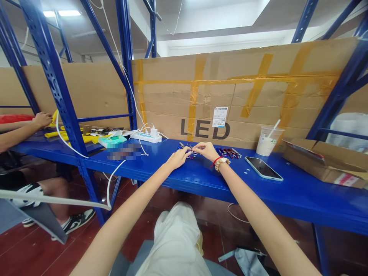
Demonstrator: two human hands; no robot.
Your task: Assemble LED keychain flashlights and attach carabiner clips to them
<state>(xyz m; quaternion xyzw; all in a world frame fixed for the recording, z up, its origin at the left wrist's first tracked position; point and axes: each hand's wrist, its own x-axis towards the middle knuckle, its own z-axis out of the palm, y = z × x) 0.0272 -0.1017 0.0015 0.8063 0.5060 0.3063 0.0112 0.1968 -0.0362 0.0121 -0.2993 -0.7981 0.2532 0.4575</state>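
Observation:
My left hand [178,158] rests low over the blue tabletop, its fingers closed at a small shiny metal piece [194,153]. From the other side my right hand [206,150] pinches at the same piece, thumb and fingertips together. The fingers partly cover it, and its exact kind is too small to make out. Just behind the hands lie several small metal pieces [181,145], blue and silver. Right of my right wrist is a pile of red, purple and blue metal clips [230,152] that look like carabiners.
On the blue shelf table [258,193] are a phone [263,168], a plastic cup with a straw [268,141] and an open cardboard box [324,163]. A white power strip [146,136] with cables lies left. A cardboard wall stands behind. Another person's hand [43,119] is far left.

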